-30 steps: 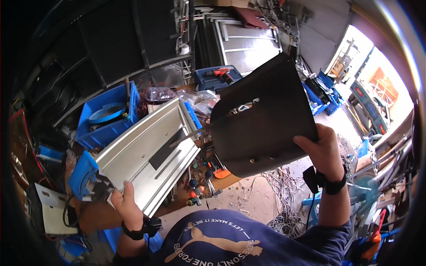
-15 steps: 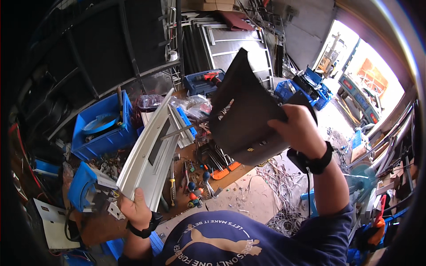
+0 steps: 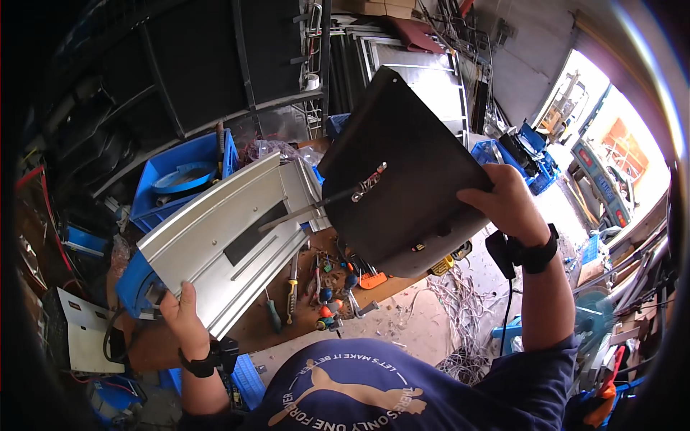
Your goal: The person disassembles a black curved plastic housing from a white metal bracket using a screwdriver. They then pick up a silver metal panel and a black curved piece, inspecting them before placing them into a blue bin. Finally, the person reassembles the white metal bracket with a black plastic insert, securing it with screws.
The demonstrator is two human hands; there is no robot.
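My left hand is closed on the near end of a silver ribbed metal panel, thumb on its face. The panel is tilted and has a dark rectangular patch. To the right, my right hand grips the edge of a black, bent sheet panel, raised above the bench. A grey cable runs between the two panels, from the silver one's dark patch to a bunch of small wires and connectors on the black one.
Beneath lies a brown workbench with screwdrivers, including a yellow-handled one, and an orange tool holder. A blue crate stands behind at left. Tangled wires cover the floor at right, near an open doorway.
The silver panel has swung left and turned its broad face into view. The black panel has tilted, exposing more of its surface and the wires on it. Both hands still grip their panels.
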